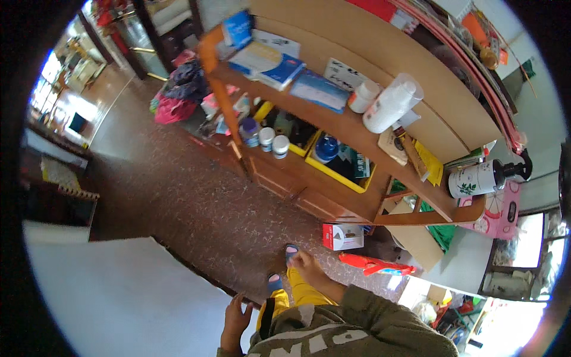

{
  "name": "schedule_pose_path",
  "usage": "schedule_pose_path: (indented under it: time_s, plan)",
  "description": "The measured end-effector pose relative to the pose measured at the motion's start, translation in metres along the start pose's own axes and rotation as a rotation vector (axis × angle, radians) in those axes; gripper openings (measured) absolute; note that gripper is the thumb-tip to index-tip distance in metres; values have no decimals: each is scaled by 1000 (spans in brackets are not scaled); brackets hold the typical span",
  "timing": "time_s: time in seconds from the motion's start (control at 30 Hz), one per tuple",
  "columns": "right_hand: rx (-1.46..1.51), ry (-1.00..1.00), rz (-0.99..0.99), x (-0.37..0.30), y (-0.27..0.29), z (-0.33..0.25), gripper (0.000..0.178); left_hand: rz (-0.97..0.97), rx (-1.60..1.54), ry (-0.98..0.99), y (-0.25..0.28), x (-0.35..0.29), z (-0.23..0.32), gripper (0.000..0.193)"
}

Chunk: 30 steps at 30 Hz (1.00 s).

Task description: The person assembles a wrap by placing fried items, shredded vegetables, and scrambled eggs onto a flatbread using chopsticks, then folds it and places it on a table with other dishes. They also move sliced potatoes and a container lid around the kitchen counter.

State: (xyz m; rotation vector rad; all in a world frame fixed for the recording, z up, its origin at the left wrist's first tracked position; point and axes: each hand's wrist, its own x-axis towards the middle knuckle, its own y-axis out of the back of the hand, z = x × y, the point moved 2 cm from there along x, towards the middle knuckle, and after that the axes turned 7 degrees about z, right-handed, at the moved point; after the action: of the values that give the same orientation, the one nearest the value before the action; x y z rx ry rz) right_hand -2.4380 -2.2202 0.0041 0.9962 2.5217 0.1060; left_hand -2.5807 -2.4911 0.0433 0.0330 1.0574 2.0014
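Observation:
My left hand [237,318] is at the lower middle, by the edge of a white surface [137,297]. Its fingers are apart and nothing is in them. My right hand [307,268] hangs in front of my yellow trousers [302,290], above one blue slipper [291,249]. That hand's fingers are blurred and partly turned away, and I see no object in it. Ahead stands a wooden shelf unit [342,119]. On its upper board are a white stack of plastic cups [392,104], a white bottle [363,96] and blue-and-white packs [267,62].
Yellow trays [340,178] with a blue-capped jar [325,147] sit on the lower shelf, beside small white jars [273,143]. A pump bottle [476,179] stands at the shelf's right end. A white-and-red box [344,237] and a red bag [376,264] lie on the brown floor [178,196].

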Motion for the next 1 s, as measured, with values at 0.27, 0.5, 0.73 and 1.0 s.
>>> schedule_pose_path:
  time_s: [0.27,0.5,0.73,1.0]
  plan:
    - [-377,190,-332,-107,-22,-72,20,-69,44,-80,2,-42,-7,50]
    - [-394,290,-179,-171,-57,-91,21,-3,41,-320,12,-49,23,54]
    - [-26,117,-208,-226,-23,-51,36,140,-123,-811,34,-79,170,54]
    - [246,154,15,-252,12,-41,41,-112,-24,-1346,-39,-163,273,56]
